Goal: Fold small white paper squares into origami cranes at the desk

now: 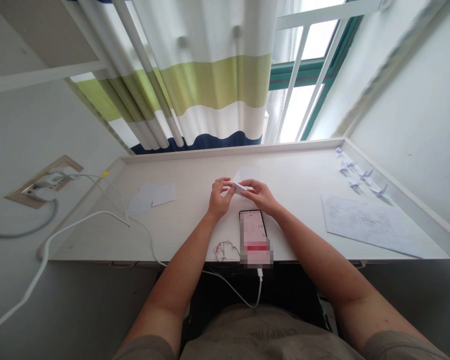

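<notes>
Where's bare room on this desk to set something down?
Bare desk lies between the loose paper sheets and the left hand, and between the right hand and the paper cranes. Crowded: the right end by the handwritten sheet, and around the phone.

The left hand (220,196) and right hand (260,195) are above the table (296,170), with a folded paper (240,187) between them. A phone (252,235) lies on the table in front of the hands, and a string of beads (223,251) lies just left of it. Paper squares (152,198) lie further left. Paper birds (354,172) sit at the far right, with a written page (367,225) in front of them. A curtain (210,85) hangs behind the table.
</notes>
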Demonstrator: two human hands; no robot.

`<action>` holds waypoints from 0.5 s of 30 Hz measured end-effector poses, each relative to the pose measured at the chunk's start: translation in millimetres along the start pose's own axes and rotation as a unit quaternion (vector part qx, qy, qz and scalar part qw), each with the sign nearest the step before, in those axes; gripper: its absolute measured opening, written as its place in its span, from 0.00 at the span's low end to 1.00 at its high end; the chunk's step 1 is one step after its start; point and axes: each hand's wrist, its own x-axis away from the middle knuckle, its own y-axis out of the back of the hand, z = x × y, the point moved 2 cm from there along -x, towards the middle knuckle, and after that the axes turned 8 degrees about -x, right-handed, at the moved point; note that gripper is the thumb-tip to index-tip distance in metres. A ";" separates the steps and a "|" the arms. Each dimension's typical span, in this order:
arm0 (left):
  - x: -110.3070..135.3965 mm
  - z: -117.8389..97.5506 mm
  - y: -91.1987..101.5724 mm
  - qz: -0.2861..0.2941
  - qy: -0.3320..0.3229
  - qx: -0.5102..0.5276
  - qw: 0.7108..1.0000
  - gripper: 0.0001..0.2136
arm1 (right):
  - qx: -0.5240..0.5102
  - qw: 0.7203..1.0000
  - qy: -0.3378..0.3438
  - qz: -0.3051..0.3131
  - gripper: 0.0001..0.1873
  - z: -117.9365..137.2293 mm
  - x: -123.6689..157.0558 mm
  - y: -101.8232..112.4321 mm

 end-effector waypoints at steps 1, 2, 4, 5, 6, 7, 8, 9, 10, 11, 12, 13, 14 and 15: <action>-0.1 -1.3 0.9 -0.003 -0.002 -0.005 1.000 0.08 | 0.001 1.000 0.002 -0.004 0.23 -0.2 -0.1 -0.1; 0.0 -2.7 1.6 -0.003 -0.004 -0.008 1.000 0.07 | 0.007 1.000 0.007 -0.009 0.23 0.0 -0.2 -0.3; 0.2 -5.4 1.9 -0.002 -0.008 -0.006 1.000 0.06 | 0.027 0.999 0.025 -0.017 0.22 1.2 0.0 -1.0; 0.4 -6.4 1.5 0.000 -0.008 -0.001 1.000 0.06 | 0.039 0.998 0.034 -0.019 0.21 2.1 0.1 -1.5; 0.6 -7.0 0.8 0.005 -0.005 0.007 1.000 0.07 | 0.049 0.998 0.041 -0.020 0.21 2.9 0.2 -2.0; 0.9 -7.2 -0.2 0.010 0.001 0.019 1.000 0.08 | 0.057 0.997 0.045 -0.020 0.21 3.7 0.4 -2.6; 1.1 -6.9 -1.4 0.016 0.008 0.035 0.999 0.09 | 0.061 0.997 0.045 -0.017 0.21 4.4 0.4 -3.1; 1.4 -6.4 -2.8 0.022 0.017 0.055 0.998 0.10 | 0.062 0.997 0.043 -0.011 0.21 4.9 0.5 -3.7; 1.5 -5.5 -4.2 0.030 0.026 0.077 0.996 0.12 | 0.061 0.997 0.039 -0.002 0.21 5.3 0.6 -4.4; 1.6 -4.5 -5.6 0.037 0.034 0.102 0.994 0.14 | 0.059 0.998 0.035 0.006 0.21 5.7 0.6 -5.0; 1.7 -3.4 -7.0 0.043 0.041 0.127 0.990 0.15 | 0.057 0.998 0.030 0.012 0.21 5.9 0.6 -5.5; 1.6 -2.3 -8.2 0.048 0.046 0.150 0.986 0.17 | 0.057 0.998 0.027 0.015 0.22 6.2 0.6 -5.9; 1.5 -1.1 -9.2 0.051 0.052 0.168 0.983 0.18 | 0.060 0.998 0.025 0.014 0.22 6.4 0.5 -6.1; 1.3 0.0 -10.0 0.052 0.057 0.179 0.981 0.19 | 0.065 0.998 0.025 0.008 0.22 6.6 0.4 -6.1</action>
